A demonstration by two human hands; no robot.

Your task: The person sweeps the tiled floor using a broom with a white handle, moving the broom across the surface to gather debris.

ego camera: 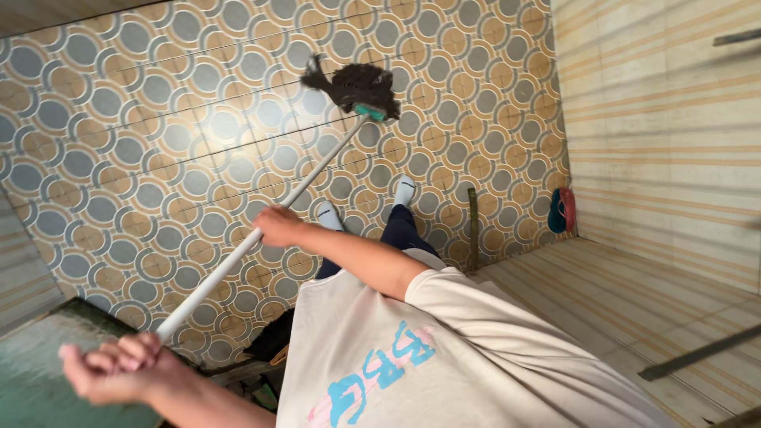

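Observation:
I hold a mop with a long white handle (317, 166) slanting across the view. Its dark stringy head (357, 85) with a teal collar rests on the patterned tile floor (158, 143). My right hand (277, 226) is closed around the middle of the handle, with that arm reaching across my pale shirt. My left hand (111, 368) grips the handle's upper end at the bottom left. My feet (404, 190) in light footwear stand just behind the mop head.
A striped tiled wall (658, 143) rises on the right. At its foot lie a red and a teal object (563, 210), with a dark stick (473, 226) nearby. A green surface (32, 372) sits bottom left, and a dark object (269, 341) lies by my shirt.

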